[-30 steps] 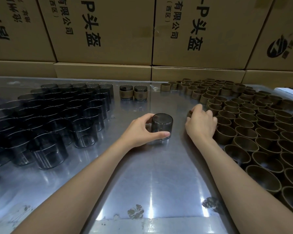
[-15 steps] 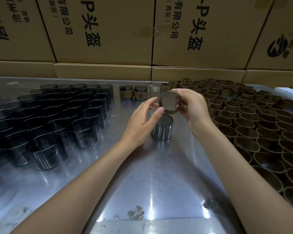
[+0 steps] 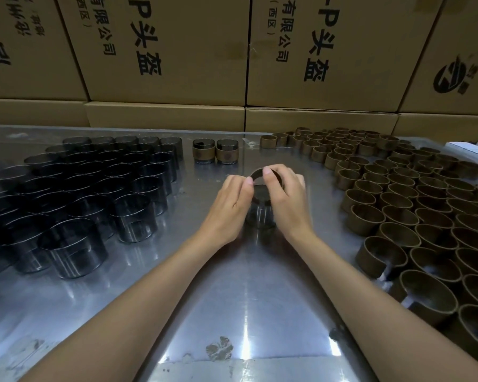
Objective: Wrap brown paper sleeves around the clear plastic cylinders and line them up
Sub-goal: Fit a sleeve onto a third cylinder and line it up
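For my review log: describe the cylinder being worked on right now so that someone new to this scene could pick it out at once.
On the shiny metal table, between the block of bare dark cylinders and the field of loose brown sleeves, one clear plastic cylinder stands alone at the centre. Unlike the two finished cylinders behind it, the left hand and right hand hold a brown paper sleeve at its top.

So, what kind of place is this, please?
Probably a packing or assembly bench in a small factory or warehouse. Stacked printed cardboard cartons stand behind a metal worktable, with many identical clear cylinders and brown paper sleeves laid out in batches.
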### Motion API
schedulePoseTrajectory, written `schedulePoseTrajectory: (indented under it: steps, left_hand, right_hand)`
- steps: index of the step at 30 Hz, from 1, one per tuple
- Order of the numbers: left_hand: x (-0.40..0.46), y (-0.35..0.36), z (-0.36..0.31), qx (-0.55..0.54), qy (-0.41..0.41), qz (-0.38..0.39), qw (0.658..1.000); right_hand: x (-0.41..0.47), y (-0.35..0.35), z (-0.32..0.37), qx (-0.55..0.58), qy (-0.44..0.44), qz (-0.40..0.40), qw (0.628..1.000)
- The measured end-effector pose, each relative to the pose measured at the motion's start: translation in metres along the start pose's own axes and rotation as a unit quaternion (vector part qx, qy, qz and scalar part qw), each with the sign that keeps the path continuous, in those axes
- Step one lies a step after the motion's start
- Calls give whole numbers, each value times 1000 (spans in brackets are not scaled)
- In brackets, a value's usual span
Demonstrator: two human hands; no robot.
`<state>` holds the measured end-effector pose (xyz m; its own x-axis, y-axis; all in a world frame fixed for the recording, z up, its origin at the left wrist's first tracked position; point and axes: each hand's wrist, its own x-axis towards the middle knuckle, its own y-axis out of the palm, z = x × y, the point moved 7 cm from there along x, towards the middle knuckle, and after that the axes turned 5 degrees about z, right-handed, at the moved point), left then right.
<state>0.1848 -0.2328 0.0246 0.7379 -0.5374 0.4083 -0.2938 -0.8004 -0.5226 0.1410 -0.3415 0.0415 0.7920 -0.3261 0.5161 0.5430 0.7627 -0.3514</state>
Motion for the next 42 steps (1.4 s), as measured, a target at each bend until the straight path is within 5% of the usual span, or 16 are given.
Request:
schedulePoseTrajectory:
  steps: [8, 13, 21, 42]
  left_hand:
    - [2, 13, 18, -122, -69, 59, 988]
    - [2, 16, 21, -118, -74, 86, 986]
    - [3, 14, 19, -138, -83, 61, 985]
    - [4, 10, 23, -261, -105, 29, 959]
  right_hand:
    - [-2, 12, -30, 90, 94, 52, 990]
    - [-6, 16, -44, -30, 188, 96, 977]
    - [-6, 24, -47, 29, 162, 199, 966]
    - [1, 14, -53, 100, 145, 111, 978]
